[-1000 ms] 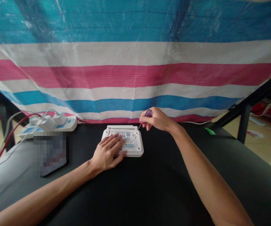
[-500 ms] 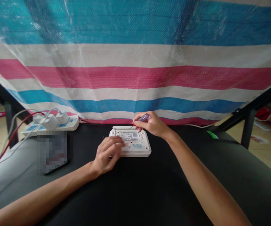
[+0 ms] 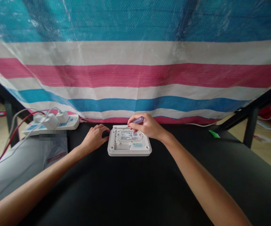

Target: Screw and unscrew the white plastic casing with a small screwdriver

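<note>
A white router-like box lies on the black table with its vented, labelled underside facing up. My right hand is closed around a screwdriver with a purple, see-through handle, above the box's far edge. Its thin shaft slants down to the left toward the white bar along that edge; whether the tip touches cannot be made out. Beside the box's left edge, my left hand rests on the table with its fingers bent and a gap between thumb and forefinger. Nothing shows in that gap.
A white power strip with plugs and cables stands at the back left. In front of it lies a blurred dark flat object. A small green packet lies at the right. Striped plastic sheeting hangs behind the table.
My left hand has moved left off the box onto the table, uncovering the box's left side. My right hand and the screwdriver have shifted slightly left.
</note>
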Available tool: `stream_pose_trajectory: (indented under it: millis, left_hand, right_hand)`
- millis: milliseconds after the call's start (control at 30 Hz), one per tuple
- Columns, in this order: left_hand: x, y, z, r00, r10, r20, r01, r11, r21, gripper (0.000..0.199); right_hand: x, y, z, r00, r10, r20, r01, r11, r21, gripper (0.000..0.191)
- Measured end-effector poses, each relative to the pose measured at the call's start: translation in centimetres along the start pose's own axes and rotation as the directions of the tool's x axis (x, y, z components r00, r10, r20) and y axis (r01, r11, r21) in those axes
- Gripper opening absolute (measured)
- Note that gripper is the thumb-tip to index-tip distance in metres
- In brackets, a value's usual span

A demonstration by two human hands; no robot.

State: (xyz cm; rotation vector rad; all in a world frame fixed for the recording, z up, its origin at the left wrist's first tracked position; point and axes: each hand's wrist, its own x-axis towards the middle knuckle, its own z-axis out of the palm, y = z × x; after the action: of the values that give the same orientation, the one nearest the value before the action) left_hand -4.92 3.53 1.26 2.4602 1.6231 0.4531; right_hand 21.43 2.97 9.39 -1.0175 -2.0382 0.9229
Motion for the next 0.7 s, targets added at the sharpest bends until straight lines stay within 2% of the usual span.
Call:
stream_pose_trajectory:
  millis: [267,500,600,700]
  left_hand:
    - [-0.1,0.3,1.1,1.0,-0.021,0.006,0.021,0.995,0.098,0.016]
    - [-0.1,-0.1,1.7,0.998,0.062,0.02,-0.064,0.987,0.149,0.023]
    - [-0.2,-0.4,1.6,0.994,0.099,0.05,-0.105,0.986,0.131,0.026]
    - [0.0,-0.7,0.5,0.994,0.101,0.043,-0.102,0.995,0.016,0.021]
  right_hand:
    - [0.0,-0.2,-0.1,1.0,0.003,0.007,-0.003,1.0,0.015,0.014]
    - [0.0,0.0,-0.1,1.0,0.007,0.016,-0.007,1.0,0.004,0.014]
    - [-0.1,0.0,-0.1,1.0,0.016,0.026,-0.016,1.0,0.0,0.014]
    - [-0.1,-0.1,-0.2,0.999,0.025,0.026,-0.025,1.0,0.015,0.014]
